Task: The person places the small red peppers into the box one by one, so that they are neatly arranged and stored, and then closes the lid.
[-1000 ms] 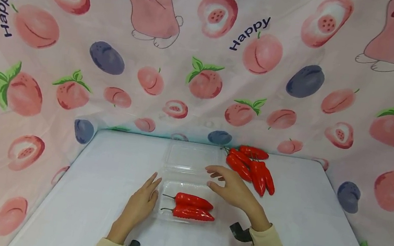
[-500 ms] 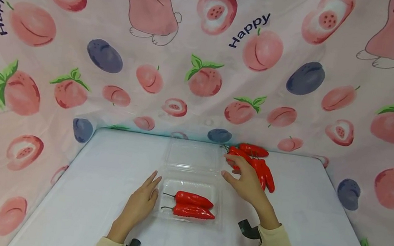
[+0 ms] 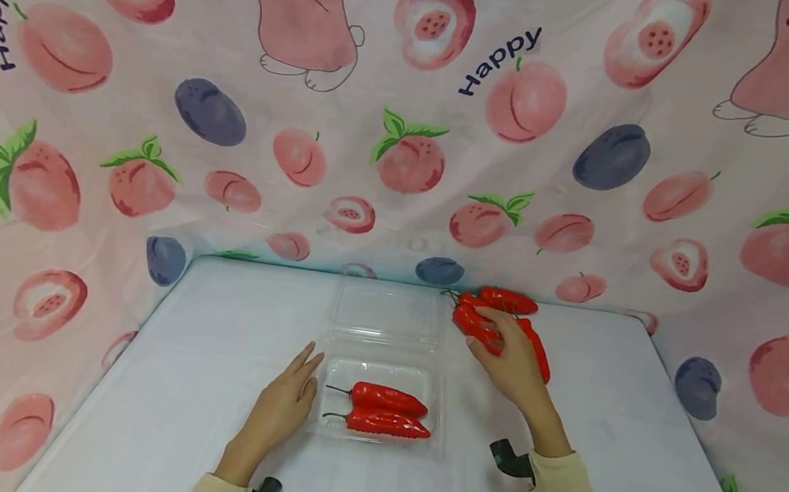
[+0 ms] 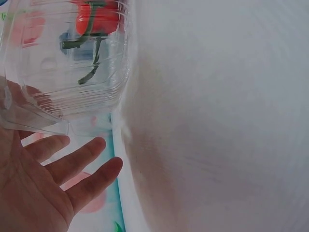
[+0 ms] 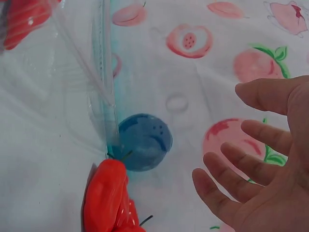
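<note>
Two red peppers, an upper one (image 3: 388, 400) and a lower one (image 3: 380, 423), lie side by side in a clear plastic container (image 3: 438, 412), stems to the left. My left hand (image 3: 279, 406) is at the container's left side with fingers extended; the left wrist view shows this hand (image 4: 48, 179) close against the clear plastic (image 4: 53, 104). My right hand (image 3: 516, 366) is over a pile of red peppers (image 3: 508, 300), partly covering it. In the right wrist view, the fingers of the right hand (image 5: 260, 164) are spread, and a pepper (image 5: 104, 193) appears at lower left.
The container's transparent lid (image 3: 389, 311) lies folded back behind it on the white table (image 3: 198, 353). The pepper pile stands at the back right, near the table's rear edge. Behind the table hangs a pink fruit-patterned cloth (image 3: 351, 122).
My right hand has moved right, from beside the lid to over the pepper pile. My left hand and the two peppers in the container have stayed in place.
</note>
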A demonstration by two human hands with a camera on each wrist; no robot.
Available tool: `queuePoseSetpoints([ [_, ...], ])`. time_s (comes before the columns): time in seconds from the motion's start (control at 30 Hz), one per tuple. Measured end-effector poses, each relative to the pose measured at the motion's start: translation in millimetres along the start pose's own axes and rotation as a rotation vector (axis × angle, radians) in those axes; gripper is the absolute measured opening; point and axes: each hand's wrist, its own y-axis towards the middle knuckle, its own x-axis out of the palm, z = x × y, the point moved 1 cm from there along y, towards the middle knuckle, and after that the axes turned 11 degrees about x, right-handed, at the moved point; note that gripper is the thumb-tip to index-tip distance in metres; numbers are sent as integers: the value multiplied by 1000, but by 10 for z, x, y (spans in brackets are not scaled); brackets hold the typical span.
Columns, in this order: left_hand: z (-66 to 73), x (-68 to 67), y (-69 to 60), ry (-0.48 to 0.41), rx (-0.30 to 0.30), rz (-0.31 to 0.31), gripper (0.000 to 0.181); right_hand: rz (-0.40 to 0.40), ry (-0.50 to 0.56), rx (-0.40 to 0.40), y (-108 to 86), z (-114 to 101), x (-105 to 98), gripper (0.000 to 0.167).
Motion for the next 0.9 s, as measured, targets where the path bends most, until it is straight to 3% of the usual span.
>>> queuePoseSetpoints([
  [0.6,-18,10,-2,2,34,11,43,70,-26,64,90,339,-139,48],
  [0.9,-23,8,-6,7,21,-2,44,65,-26,145,72,460,-232,49],
])
